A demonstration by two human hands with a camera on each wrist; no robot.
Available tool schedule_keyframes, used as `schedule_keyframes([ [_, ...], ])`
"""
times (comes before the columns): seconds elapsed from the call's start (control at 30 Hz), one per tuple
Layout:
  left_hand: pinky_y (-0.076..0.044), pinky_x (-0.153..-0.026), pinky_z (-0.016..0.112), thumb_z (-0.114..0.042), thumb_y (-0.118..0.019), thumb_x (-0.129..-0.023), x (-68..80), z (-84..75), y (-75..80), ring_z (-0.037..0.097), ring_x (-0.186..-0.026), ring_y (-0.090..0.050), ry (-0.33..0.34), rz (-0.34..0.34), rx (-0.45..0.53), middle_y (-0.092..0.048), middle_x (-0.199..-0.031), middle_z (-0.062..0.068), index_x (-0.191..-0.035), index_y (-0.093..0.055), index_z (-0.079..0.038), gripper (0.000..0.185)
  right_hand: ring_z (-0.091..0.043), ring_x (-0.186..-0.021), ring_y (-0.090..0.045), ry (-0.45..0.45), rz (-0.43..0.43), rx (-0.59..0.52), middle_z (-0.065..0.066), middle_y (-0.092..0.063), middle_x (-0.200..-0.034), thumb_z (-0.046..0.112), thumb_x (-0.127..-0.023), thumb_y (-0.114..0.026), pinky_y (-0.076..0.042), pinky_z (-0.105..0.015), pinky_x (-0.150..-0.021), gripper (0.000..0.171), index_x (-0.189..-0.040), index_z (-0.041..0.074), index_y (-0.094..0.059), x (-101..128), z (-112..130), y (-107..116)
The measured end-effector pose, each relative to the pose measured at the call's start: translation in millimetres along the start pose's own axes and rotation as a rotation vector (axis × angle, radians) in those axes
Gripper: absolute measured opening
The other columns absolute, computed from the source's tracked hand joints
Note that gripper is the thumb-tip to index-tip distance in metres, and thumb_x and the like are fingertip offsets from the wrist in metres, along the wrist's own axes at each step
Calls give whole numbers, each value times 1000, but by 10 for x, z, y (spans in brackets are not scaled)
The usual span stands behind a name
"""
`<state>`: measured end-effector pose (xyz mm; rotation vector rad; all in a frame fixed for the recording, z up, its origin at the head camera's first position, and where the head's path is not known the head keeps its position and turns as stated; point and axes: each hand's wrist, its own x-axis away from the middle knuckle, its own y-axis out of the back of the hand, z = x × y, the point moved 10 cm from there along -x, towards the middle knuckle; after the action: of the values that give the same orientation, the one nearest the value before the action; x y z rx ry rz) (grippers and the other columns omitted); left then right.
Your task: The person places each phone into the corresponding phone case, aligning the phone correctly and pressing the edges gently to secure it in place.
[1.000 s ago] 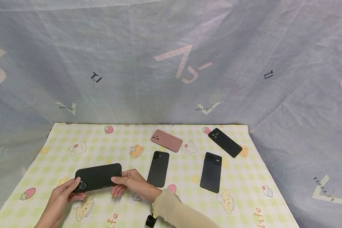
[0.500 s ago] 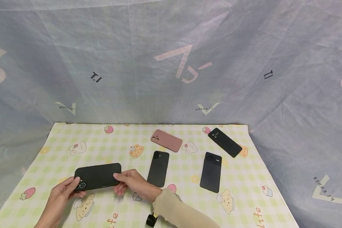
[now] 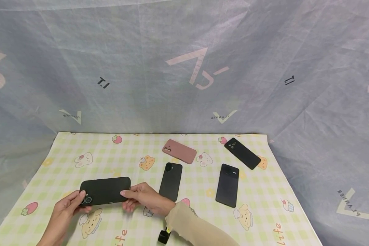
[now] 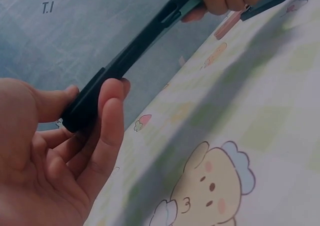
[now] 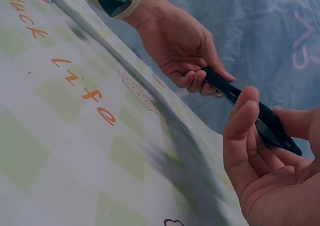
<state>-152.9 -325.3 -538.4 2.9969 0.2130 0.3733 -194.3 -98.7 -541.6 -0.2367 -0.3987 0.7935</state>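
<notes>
A black phone case [image 3: 106, 191] with two camera rings at its lower left is held sideways above the cloth, back face up. My left hand [image 3: 66, 208] pinches its left end, thumb beside the camera rings. At the right end my right hand [image 3: 144, 198] grips it, thumb on top and fingers below. Seen edge-on in the left wrist view, the case [image 4: 132, 48] slants up from the left fingers, with a slot cut in its side. In the right wrist view the near hand [image 5: 275, 161] pinches one end. The underside is hidden in the head view.
Right of the hands lies a black phone [image 3: 171, 182], its lower end beside the right wrist. A pink phone case [image 3: 179, 151] lies behind it. Farther right are a dark phone [image 3: 227, 185] and another black case [image 3: 243, 153]. A grey curtain [image 3: 153, 68] hangs behind the checked tablecloth [image 3: 110, 153].
My right thumb shifts up toward the case's end, then back down onto its face. The case and my left hand stay almost in place.
</notes>
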Motion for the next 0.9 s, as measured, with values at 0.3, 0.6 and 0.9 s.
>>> schedule_keyframes([
  [0.3,-60,-73,24,-33,-58,-113,-3,-9,-2,23,-75,-73,-16,-4,20,-72,-88,4,-109,-75,-24,20,-4,-64,-67,22,-13,10,1,-73,-75,20,-108,-66,-57,-19,-62,29,-106,-7,-74,7,15,-15],
  [0.6,-60,-74,24,-35,-58,-113,-6,9,7,24,-76,-73,-2,0,12,-72,-90,4,-110,-75,-23,21,-7,-62,-68,24,-3,7,-1,-75,-76,19,-108,-67,-58,-21,-61,25,-102,-3,-75,4,25,-33],
  [0.9,-61,-75,26,-36,-56,-114,-4,37,5,22,-78,-73,16,6,17,-72,-93,2,-109,-72,-31,17,-7,-61,-68,38,2,-14,-4,-75,-75,17,-107,-68,-59,-21,-61,21,-105,-2,-76,2,28,-39],
])
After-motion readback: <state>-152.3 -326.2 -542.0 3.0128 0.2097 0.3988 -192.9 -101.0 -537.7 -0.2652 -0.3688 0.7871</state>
